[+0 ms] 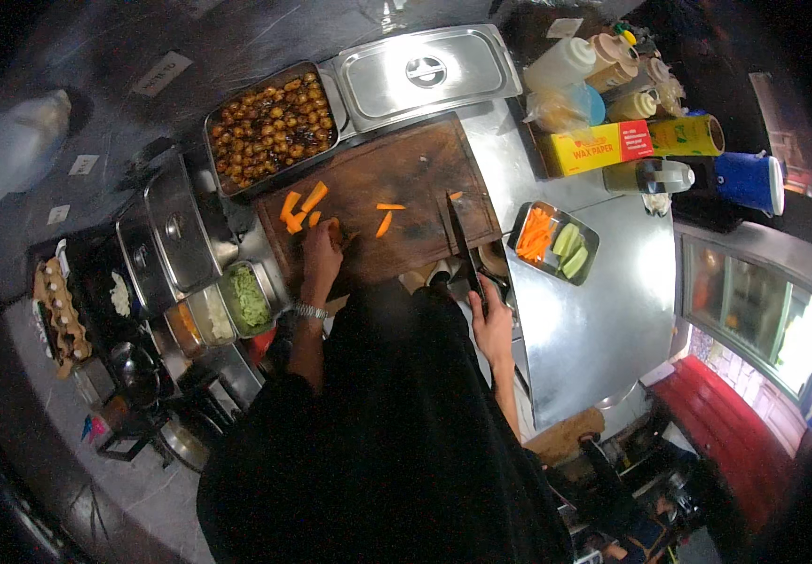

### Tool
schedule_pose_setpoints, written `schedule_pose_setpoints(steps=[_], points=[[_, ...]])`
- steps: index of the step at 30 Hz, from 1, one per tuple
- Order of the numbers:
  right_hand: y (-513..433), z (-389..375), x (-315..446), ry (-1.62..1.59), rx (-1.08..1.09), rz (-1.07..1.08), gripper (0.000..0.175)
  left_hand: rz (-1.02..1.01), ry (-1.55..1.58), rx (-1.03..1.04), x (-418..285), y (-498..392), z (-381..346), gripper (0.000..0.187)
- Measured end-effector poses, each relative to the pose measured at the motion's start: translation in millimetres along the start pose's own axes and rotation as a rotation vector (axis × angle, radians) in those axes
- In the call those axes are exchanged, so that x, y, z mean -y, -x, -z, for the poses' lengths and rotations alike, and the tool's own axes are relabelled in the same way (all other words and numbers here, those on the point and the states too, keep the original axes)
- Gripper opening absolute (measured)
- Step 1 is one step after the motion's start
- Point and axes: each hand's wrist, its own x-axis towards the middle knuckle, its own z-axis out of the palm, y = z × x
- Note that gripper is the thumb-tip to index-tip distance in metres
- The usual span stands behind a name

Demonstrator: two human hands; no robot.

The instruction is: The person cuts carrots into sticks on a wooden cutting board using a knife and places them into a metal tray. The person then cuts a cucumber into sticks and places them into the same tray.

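My right hand [492, 323] grips a kitchen knife [461, 233], its long dark blade angled up over the right end of a wooden cutting board [406, 166]. My left hand [322, 255] is low over the board's left part with curled fingers; whether they pinch anything is hidden. Just beyond those fingers lie several cut carrot pieces [315, 196]. Two thin carrot sticks [384, 224] rest mid-board, and a small carrot bit [456, 195] is by the blade. To the right, a metal tray [575, 280] holds carrot sticks [535, 235] and pale green cucumber-like spears [571, 251].
Behind the board stand a pan of browned small potatoes or similar [272, 130] and a lidded steel pan [423, 74]. Shredded green food [249, 295] fills a left container. A wax paper box [600, 148] and squeeze bottles [561, 63] stand back right. Someone [642, 539] is lower right.
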Motion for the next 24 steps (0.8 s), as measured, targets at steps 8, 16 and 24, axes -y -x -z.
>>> schedule_pose_setpoints(steps=[8,16,24], points=[[-10.5,-15.9,29.6,0.060,0.201,-0.009,0.043,-0.145,-0.022,-0.038,25.2,13.4,14.5,0.029],[-19.1,-50.3,40.1,0.195,0.337,0.301,0.044,-0.382,0.017,-0.057,48.1,17.5,32.6,0.023],[-26.5,-90.7,63.0,0.279,0.503,0.384,0.057,-0.496,0.087,-0.066,66.1,20.7,51.3,0.027]])
